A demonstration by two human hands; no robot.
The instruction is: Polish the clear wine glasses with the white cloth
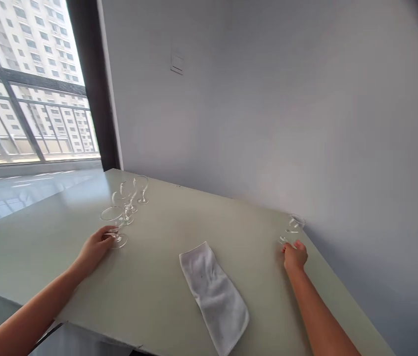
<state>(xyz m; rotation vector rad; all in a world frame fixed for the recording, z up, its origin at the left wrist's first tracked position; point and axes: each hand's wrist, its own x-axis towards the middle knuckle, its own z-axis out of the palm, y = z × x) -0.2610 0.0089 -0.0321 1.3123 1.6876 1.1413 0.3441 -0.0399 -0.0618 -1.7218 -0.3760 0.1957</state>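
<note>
On the left of the table, my left hand [99, 244] has its fingers closed around the stem of a clear wine glass [112, 214], whose foot is at the tabletop. Several more stemmed glasses [142, 190] stand upright in a row behind it. Far to the right, my right hand [295, 254] is closed at the lower part of another clear glass [296, 221]; its fingers partly hide the stem. Between the two hands a folded grey cloth [214, 299] lies flat on the table, touched by neither.
The pale, glossy table [149, 282] reaches back to a grey wall [286, 109] behind and on the right. A wall switch [176, 63] sits above. At the left is a large window [30, 89] with a dark frame and railing beyond.
</note>
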